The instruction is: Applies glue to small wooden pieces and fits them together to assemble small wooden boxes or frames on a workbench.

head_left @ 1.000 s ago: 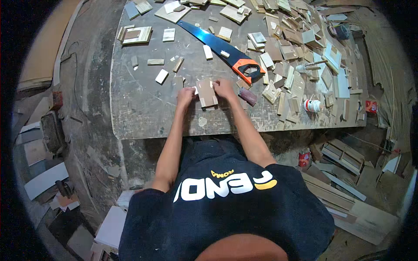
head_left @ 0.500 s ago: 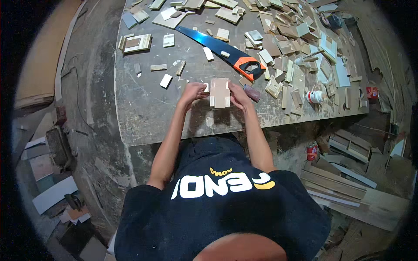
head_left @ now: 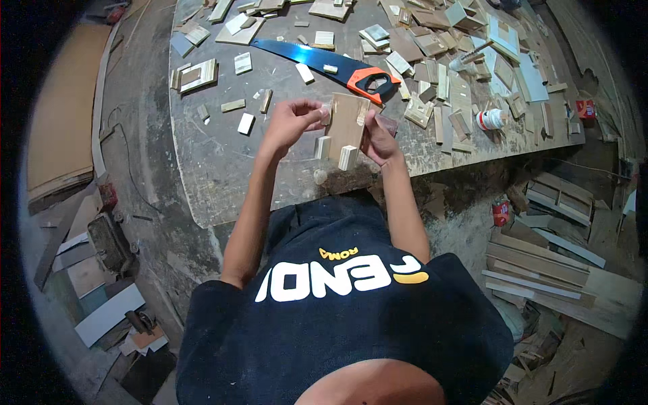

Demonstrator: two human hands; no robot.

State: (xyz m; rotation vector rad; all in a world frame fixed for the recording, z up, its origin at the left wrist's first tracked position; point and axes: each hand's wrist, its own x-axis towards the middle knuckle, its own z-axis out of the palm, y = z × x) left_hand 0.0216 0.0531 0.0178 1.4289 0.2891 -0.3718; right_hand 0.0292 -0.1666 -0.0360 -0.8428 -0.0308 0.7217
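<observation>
Between my hands, above the near part of the workbench, is a small flat wooden board (head_left: 345, 128) with little wooden blocks at its corners. Two of the blocks, a front-left one (head_left: 322, 148) and a front-right one (head_left: 348, 158), stick out at the near end. My left hand (head_left: 295, 123) pinches a small block (head_left: 327, 113) at the board's far left corner. My right hand (head_left: 382, 140) grips the board's right edge, thumb up along it. Just behind that hand lies a dull reddish object (head_left: 387, 124), partly hidden. A handsaw (head_left: 314, 59) with an orange and black handle rests farther back.
Wood offcuts (head_left: 432, 42) are heaped across the back and right of the workbench (head_left: 223, 182). A white bottle (head_left: 491, 119) lies toward the right edge. Loose blocks (head_left: 246, 123) are scattered at the left. Planks (head_left: 540, 266) and scraps cover the floor on both sides.
The board has been tilted and turned, so its blocks now show from the side. My left hand has shifted up and pinches the far left block. The whole view has swung slightly.
</observation>
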